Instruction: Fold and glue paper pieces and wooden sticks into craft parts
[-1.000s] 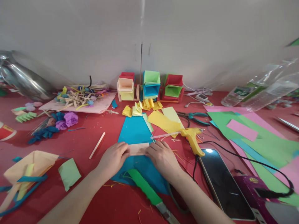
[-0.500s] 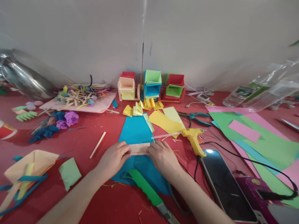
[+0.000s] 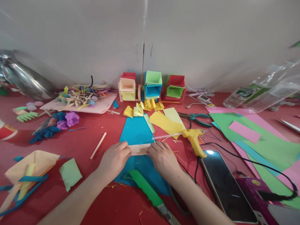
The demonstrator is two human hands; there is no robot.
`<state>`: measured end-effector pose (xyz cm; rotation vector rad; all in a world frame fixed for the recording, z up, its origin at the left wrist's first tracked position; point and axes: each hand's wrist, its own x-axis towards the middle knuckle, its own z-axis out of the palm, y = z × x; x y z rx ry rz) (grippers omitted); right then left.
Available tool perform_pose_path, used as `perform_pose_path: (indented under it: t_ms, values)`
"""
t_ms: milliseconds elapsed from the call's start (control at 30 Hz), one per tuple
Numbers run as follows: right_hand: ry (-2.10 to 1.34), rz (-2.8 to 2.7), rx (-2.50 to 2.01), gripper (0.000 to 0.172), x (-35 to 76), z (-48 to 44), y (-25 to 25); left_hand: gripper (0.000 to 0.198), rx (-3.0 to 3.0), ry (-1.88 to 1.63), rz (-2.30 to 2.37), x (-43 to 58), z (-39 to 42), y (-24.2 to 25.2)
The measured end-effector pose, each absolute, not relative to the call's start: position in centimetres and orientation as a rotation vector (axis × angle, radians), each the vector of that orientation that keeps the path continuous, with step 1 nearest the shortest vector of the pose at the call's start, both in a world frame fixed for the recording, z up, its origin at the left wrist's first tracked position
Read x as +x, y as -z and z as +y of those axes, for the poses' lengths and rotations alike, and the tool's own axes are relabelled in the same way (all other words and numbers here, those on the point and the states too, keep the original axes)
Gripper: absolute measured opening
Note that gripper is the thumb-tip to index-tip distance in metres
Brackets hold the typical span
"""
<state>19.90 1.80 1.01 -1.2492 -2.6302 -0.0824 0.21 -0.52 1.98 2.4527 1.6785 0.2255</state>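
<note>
A narrow strip of pale peach paper (image 3: 140, 149) stretches between my two hands above a sheet of blue paper (image 3: 135, 131). My left hand (image 3: 116, 157) is closed on the strip's left end, fingers pinched. At the other end, my right hand (image 3: 162, 156) grips it with curled fingers. Just below the hands lies a green utility knife (image 3: 146, 188), partly over the blue sheet. A yellow hot glue gun (image 3: 194, 142) rests to the right of my right hand, its clear glue stick pointing left.
Small coloured paper boxes (image 3: 152, 84) stand against the wall behind folded yellow pieces (image 3: 138, 110). A phone (image 3: 228, 184) and stacked coloured paper (image 3: 272, 137) lie at right, near pliers (image 3: 199, 118). At left are a wooden stick (image 3: 98, 145), a green paper piece (image 3: 70, 174) and a metal kettle (image 3: 28, 76).
My left hand's fingers have shifted slightly on the strip's left end. The strip and my right hand stay almost in place, and the objects around them have not moved.
</note>
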Motion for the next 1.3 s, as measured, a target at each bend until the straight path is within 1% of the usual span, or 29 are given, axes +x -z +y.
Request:
perform_pose_path:
  t_ms: [167,367,567,733,833,933,1033,1167,1300]
  values:
    - [0.077,-2.614,-1.313,0.009,19.77,1.67,-1.1,0.024,2.485,-0.15,1.717,0.22,-0.63,-1.81]
    - [0.054,-2.587,-1.388,0.011,19.62,1.81,-1.25,0.017,2.436,-0.201,1.673,0.05,-0.46,-1.71]
    - [0.083,-2.554,-1.389,0.01,19.62,1.92,-0.94,0.025,2.459,-0.198,1.707,0.18,-0.31,-1.55]
    - [0.135,-2.543,-1.293,0.009,19.55,1.75,-0.89,0.024,2.474,-0.231,1.742,0.3,-0.35,-1.3]
    - [0.196,-2.557,-1.221,0.014,19.64,1.79,-0.99,0.019,2.418,-0.271,1.748,0.24,-0.35,-1.25]
    - [0.205,-2.592,-1.185,0.013,19.8,1.93,-1.13,0.013,2.377,-0.3,1.761,0.21,-0.33,-1.3]
    - [0.203,-2.619,-1.178,0.011,19.87,2.0,-1.25,0.016,2.43,-0.269,1.771,0.31,-0.33,-1.41]
    - [0.224,-2.611,-1.174,0.014,19.71,1.95,-1.25,0.021,2.496,-0.245,1.777,0.42,-0.47,-1.57]
    - [0.24,-2.608,-1.141,0.014,19.71,1.88,-1.23,0.018,2.463,-0.239,1.737,0.22,-0.73,-1.6]
